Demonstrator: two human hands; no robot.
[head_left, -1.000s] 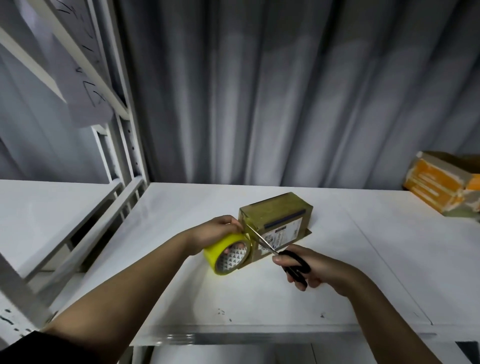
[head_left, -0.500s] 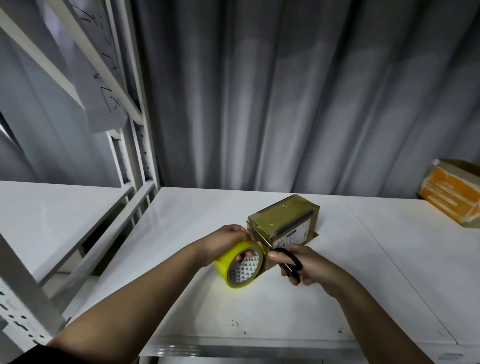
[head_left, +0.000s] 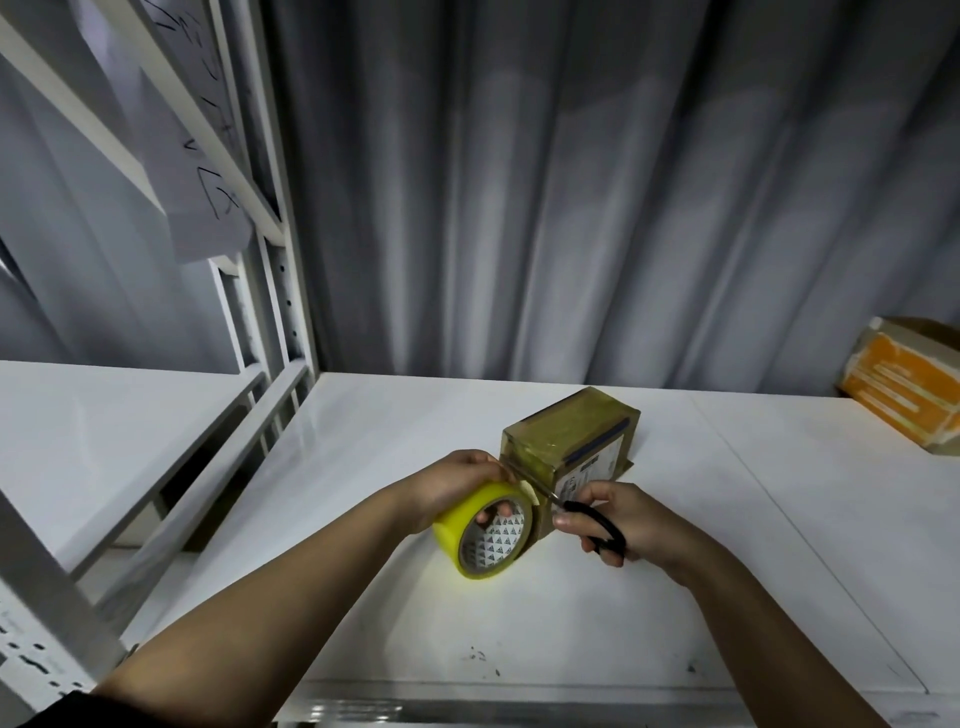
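Note:
A small cardboard box (head_left: 569, 434) wrapped in yellowish tape stands on the white shelf (head_left: 571, 613), a printed label on its near right face. My left hand (head_left: 457, 480) grips a roll of yellow tape (head_left: 485, 527) held against the box's near left corner, fingers through the core. My right hand (head_left: 621, 522) holds black-handled scissors (head_left: 584, 519). Their blades point up and left at the tape between roll and box; they look nearly closed.
A second, orange-printed carton (head_left: 906, 387) lies at the far right of the shelf. White metal rack uprights (head_left: 270, 312) and a lower shelf stand to the left, with a handwritten paper sheet (head_left: 202, 171) hanging above. Grey curtain hangs behind.
The scissors' blades have come together and my right hand has moved in closer to the roll and box. The camera has shifted a little; the box stays put.

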